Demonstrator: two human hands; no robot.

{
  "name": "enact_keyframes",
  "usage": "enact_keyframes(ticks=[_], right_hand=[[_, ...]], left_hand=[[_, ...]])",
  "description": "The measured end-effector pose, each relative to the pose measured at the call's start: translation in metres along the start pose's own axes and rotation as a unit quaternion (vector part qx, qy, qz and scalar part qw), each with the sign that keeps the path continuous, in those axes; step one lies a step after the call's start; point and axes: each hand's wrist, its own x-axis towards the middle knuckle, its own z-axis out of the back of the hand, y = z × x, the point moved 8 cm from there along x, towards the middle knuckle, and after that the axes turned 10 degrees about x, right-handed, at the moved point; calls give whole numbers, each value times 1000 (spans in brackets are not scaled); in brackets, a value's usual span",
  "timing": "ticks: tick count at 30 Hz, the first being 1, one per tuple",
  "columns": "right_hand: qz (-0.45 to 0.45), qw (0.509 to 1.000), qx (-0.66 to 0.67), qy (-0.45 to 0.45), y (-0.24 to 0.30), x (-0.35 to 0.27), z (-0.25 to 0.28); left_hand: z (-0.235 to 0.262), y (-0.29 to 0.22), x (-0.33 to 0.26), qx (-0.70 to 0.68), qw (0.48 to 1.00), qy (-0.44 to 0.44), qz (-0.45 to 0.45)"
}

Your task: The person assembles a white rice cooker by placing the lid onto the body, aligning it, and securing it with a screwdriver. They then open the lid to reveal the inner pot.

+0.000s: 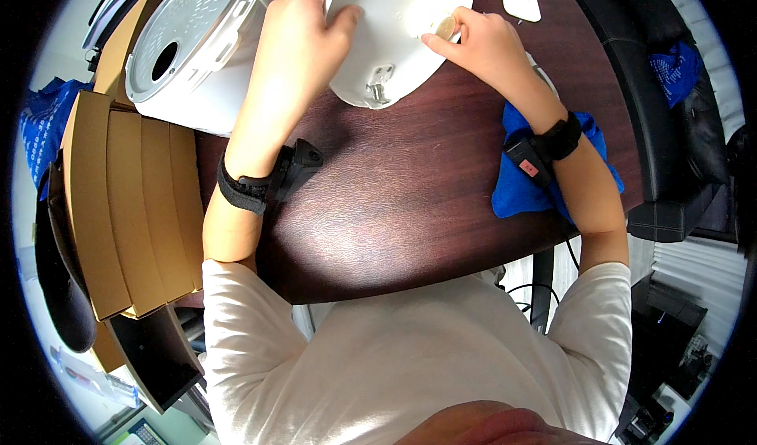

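Over the table [371,185], the left hand [310,31] grips the lid [374,39], probably light, stiff and slick, best held by its edge, while the right hand [485,41] pinches a disc [446,27] near its right side.

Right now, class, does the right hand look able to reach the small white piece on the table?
Probably yes: the white piece lies near the right hand, with nothing visible between, though that hand seems busy pinching a small round item.
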Motion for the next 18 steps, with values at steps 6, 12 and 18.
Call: enact_keyframes(ticks=[6, 12, 18], right_hand=[[1, 1000, -1, 20, -4, 2, -1], [-21, 998, 38, 48, -7, 3, -2], [-32, 994, 72, 74, -10, 5, -2]], left_hand=[[0, -5, -2, 7, 1000, -9, -11], [0, -8, -1, 19, 1000, -15, -19], [1, -14, -3, 37, 998, -28, -44]])
